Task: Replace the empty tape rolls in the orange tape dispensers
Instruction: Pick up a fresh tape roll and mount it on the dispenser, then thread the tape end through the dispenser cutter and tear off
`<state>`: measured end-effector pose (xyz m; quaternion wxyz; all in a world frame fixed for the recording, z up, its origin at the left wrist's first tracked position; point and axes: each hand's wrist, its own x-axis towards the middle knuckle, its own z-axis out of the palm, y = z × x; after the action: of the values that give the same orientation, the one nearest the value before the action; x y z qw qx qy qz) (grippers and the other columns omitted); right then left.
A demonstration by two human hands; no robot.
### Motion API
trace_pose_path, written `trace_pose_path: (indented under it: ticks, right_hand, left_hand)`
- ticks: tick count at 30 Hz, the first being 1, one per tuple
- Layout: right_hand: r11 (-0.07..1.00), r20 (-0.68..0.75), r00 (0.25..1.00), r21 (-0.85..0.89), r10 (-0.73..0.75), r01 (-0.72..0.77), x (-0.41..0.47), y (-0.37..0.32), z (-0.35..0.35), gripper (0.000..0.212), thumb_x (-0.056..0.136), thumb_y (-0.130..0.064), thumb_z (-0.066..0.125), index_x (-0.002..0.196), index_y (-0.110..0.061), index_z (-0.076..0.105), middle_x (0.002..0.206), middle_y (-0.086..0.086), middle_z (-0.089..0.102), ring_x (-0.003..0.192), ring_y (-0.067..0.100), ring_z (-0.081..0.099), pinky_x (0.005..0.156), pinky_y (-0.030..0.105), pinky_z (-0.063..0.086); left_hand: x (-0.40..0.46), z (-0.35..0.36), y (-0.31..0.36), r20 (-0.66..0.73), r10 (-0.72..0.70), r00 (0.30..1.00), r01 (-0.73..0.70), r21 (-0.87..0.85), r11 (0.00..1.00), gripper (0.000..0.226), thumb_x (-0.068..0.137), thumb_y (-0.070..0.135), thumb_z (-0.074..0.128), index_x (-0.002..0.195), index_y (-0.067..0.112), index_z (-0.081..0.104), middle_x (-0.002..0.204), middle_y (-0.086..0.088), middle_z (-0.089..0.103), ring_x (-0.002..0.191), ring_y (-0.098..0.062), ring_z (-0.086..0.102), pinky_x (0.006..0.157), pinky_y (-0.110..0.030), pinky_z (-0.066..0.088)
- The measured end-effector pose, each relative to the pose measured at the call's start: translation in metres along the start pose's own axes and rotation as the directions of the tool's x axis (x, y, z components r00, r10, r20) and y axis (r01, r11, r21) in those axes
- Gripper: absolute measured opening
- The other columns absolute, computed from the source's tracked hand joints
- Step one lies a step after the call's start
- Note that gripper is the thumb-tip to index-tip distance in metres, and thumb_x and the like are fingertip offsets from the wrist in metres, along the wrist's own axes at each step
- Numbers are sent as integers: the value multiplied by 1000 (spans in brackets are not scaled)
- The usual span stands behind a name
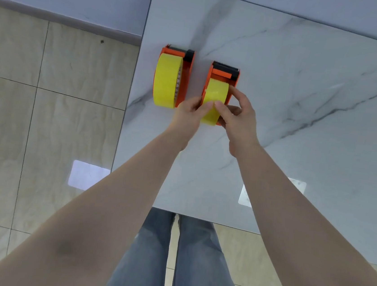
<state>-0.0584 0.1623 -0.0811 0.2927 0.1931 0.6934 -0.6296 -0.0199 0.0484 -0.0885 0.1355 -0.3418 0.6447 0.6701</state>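
Near end of right dispenser (223, 76) behind both hands (214, 115), table (327, 111) cut off at right edge

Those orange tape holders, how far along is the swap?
The left dispenser looks done: a full yellow roll sits in it, untouched. In hand is the right dispenser: both the left hand and right hand grip its yellow tape, seemingly seating it. Left: finishing that fit. No empty rolls show.

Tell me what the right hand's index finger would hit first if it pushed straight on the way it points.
The right hand has its index finger aimed up-left at the orange dispenser it works on. It would likely meet that dispenser's side wall beside the yellow tape roll, though depth is unclear.
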Motion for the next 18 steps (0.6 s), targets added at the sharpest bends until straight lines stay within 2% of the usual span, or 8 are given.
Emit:
trace_pose_path:
  ticks: [4,9,12,15,18]
  right_hand:
    - [998,-35,998,-51,-47,45,4,-8,-5,48,84,-14,73,127,-24,54,101,7,62,97,23,66,80,37,61]
    - [968,-25,986,-195,-166,158,16,-19,-11,15,83,-11,72,93,-20,66,87,-6,64,80,13,62,81,37,58]
    - [950,-5,981,-248,-195,188,22,-23,-11,14,81,-12,73,76,-23,65,79,-8,65,71,11,58,70,28,53]
    - [948,-15,985,-273,-172,161,28,-26,-9,17,82,-12,72,72,-23,65,77,-7,64,70,10,57,67,24,49]
    - [956,-26,992,-271,-125,114,31,-27,-4,12,85,-12,70,75,-19,65,81,-3,64,74,11,59,74,30,53]
  left_hand:
    - [2,6,2,-28,11,1000,-10,40,999,19,96,29,56,95,13,66,86,-4,65,83,-19,57,78,-34,47]
    - [0,10,1,-30,12,999,-12,6,1000,13,97,24,56,92,15,65,82,0,62,79,-15,53,75,-29,43]
    - [-1,10,2,-34,3,999,-3,-5,1000,12,97,23,56,91,16,64,79,2,60,78,-14,51,75,-28,42]
    - [0,8,4,-20,6,1000,-6,-24,1000,16,94,29,57,93,16,66,85,-3,64,83,-18,55,80,-33,45]
    - [0,6,5,10,-9,1000,9,-4,1000,18,96,28,55,99,14,65,90,-4,64,85,-16,56,82,-31,45]
